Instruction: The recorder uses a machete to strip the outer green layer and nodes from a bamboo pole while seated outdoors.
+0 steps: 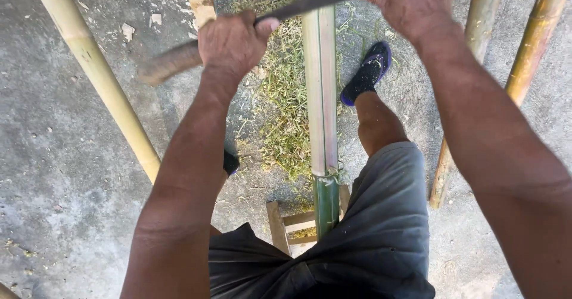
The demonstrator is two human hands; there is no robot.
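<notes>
A long bamboo pole [320, 90] runs away from me between my legs; its far part is scraped pale, its near part [325, 203] still green. A dark blade [316, 0] with a wooden handle [170, 64] lies across the pole. My left hand [233, 40] grips the blade's handle end. My right hand [411, 1] holds the blade's far end at the top edge. Green shavings [286, 114] lie beside the pole.
Other bamboo poles lie on the concrete floor: one [98, 72] at the left, two [530, 43] at the right. A small wooden stool [292, 224] sits under the pole. My foot in a black and purple sandal [366, 72] rests right of the pole.
</notes>
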